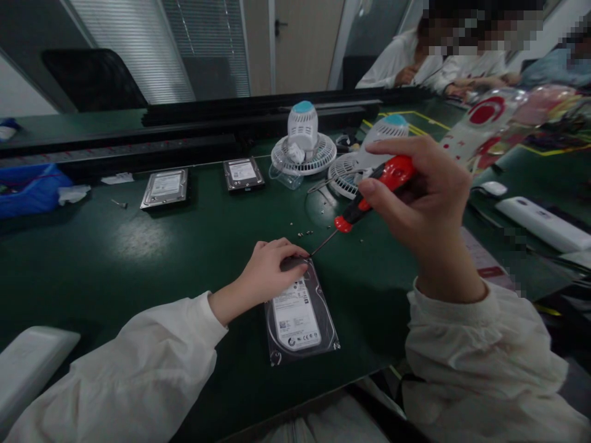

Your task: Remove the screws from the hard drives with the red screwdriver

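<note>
A hard drive (298, 317) with a white label lies flat on the green table in front of me. My left hand (265, 271) grips its far end, the thumb across the top and the fingers curled at the far edge. My right hand (431, 197) holds a red and black screwdriver (353, 210) at a slant, index finger stretched along past the handle. The screwdriver's tip meets the drive's far right corner, close to my left fingertips; whether a screw sits under it I cannot make out. Several small screws (305, 234) lie loose just beyond the drive.
Two more hard drives (165, 186) (243, 173) lie farther back. Small white fans (303, 138) with blue tops stand behind, beside a clear plastic cup (289, 175). A blue bag (32, 189) is at left, a white box (34, 363) at near left. People sit at the far right.
</note>
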A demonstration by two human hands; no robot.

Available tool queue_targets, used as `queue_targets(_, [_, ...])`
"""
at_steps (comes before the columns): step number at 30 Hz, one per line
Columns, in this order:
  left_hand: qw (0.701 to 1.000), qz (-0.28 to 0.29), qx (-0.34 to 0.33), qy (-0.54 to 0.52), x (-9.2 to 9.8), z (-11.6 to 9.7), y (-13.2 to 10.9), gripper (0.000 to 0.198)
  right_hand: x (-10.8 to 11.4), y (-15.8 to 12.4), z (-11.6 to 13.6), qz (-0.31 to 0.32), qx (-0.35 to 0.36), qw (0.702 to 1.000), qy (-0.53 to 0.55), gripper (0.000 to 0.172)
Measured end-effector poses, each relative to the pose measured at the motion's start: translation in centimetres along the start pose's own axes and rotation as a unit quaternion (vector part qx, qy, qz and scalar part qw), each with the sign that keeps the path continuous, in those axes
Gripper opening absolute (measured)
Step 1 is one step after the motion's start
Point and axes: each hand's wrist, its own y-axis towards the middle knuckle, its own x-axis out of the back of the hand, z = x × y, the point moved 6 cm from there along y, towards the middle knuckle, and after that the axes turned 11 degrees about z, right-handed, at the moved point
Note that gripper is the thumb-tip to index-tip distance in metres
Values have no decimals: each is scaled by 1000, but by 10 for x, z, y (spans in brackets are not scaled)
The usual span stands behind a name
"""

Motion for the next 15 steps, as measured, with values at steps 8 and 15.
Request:
queue_targets(8, [1000, 0, -2, -4, 0, 1, 0, 28, -4, 0, -6, 48, 44, 997, 30, 53])
queue_targets(15, [1000, 9, -1, -6, -1, 2, 0, 30, -2, -2, -14, 10, -18, 998, 53, 52])
